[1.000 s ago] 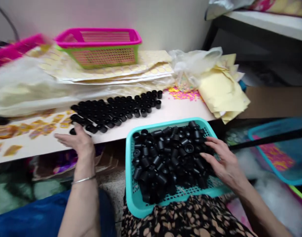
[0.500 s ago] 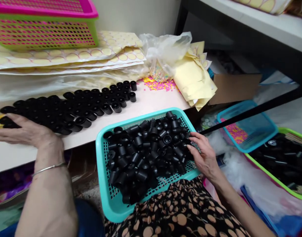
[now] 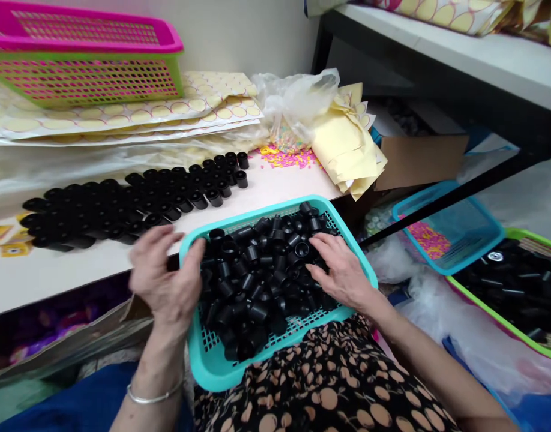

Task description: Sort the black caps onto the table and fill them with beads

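Through my head view, I have the left hand [image 3: 167,276] at the far left corner of the turquoise basket [image 3: 212,381], its thumb spread from the curled, blurred fingers, and I see nothing between them; whether the thumb touches the rim I can't tell. My right hand [image 3: 341,270] is bent over the right side of the heap of loose black plastic caps [image 3: 255,312] inside that basket, thumb and forefinger apart, the other tips down among the caps, so I can't tell whether they pinch one. The basket sits against the patterned garment [image 3: 325,393], just in front of the white table [image 3: 275,192]. I'd judge things partway along: a broad block of standing black caps [image 3: 167,207] is already set out in close rows on the table, while a large heap lies jumbled in the basket, not in any order, with yellow printed packets [image 3: 15,249] by the block's left end
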Demonstrator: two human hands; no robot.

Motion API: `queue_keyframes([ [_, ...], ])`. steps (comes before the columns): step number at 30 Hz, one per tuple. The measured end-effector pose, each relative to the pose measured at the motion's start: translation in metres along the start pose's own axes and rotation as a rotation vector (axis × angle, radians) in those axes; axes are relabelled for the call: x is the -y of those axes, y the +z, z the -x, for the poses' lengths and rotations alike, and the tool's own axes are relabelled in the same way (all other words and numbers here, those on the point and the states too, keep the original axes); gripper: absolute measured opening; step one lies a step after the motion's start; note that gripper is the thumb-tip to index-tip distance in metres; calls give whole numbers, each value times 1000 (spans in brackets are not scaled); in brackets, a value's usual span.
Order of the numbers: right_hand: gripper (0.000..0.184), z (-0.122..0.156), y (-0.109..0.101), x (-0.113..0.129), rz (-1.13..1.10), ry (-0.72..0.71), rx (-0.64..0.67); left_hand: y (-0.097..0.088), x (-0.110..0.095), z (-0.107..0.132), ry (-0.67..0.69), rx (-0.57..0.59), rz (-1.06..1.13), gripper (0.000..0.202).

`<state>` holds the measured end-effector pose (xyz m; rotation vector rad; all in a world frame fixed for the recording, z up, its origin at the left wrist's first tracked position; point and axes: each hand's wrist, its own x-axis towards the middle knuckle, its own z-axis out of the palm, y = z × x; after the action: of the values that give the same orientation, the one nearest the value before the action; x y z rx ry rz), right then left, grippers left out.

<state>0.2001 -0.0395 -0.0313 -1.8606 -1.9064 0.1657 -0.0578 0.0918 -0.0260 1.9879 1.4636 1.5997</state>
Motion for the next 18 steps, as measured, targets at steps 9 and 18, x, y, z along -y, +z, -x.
queue_keyframes([
  [9, 22, -5, 0, -13, -115, 105, -79, 4, -37, 7, 52, 678, 128, 8],
  [18, 30, 33, -17, -22, -504, 228, -257, 19, -68, 17, 423, 1149, 66, 22],
])
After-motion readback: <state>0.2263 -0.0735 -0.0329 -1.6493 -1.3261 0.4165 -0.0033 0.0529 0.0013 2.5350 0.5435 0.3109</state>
